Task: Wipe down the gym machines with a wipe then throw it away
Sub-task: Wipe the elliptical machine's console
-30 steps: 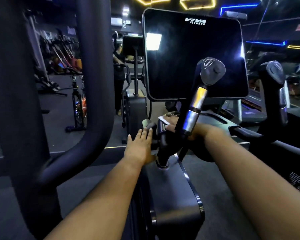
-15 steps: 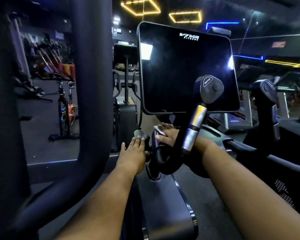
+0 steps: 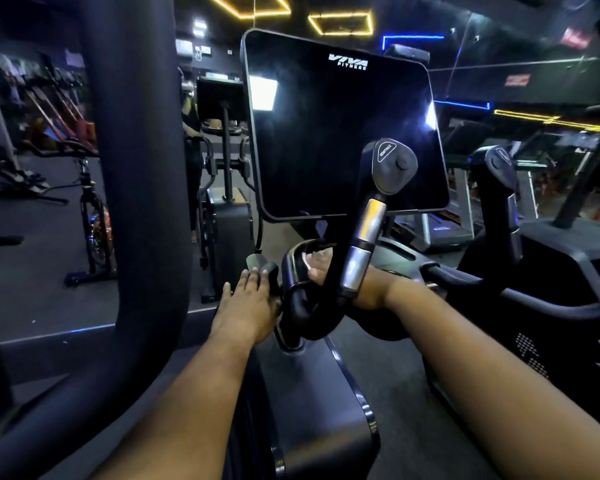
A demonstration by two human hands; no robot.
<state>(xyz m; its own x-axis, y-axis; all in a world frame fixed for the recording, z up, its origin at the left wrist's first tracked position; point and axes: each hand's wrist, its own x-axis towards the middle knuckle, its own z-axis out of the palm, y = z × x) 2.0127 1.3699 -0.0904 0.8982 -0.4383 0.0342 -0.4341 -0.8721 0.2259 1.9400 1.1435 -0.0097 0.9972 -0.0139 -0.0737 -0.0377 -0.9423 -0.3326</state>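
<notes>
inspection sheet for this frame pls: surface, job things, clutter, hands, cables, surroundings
Surface: dark machine housing, looped handlebar above it.
Job's things: wipe not clearly visible now; blank screen ahead.
Clutter: nothing seen.
Hands: left hand flat, straight fingers touching a grip end; right hand behind the upright handle, grasp hidden.
Cables: one thin cable hangs left of the screen.
Surroundings: dim gym, exercise bike left, more machines and neon ceiling lights.

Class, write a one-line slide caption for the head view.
Left hand rests flat beside the black curved handlebar; right hand reaches behind it under the dark console screen.
</notes>
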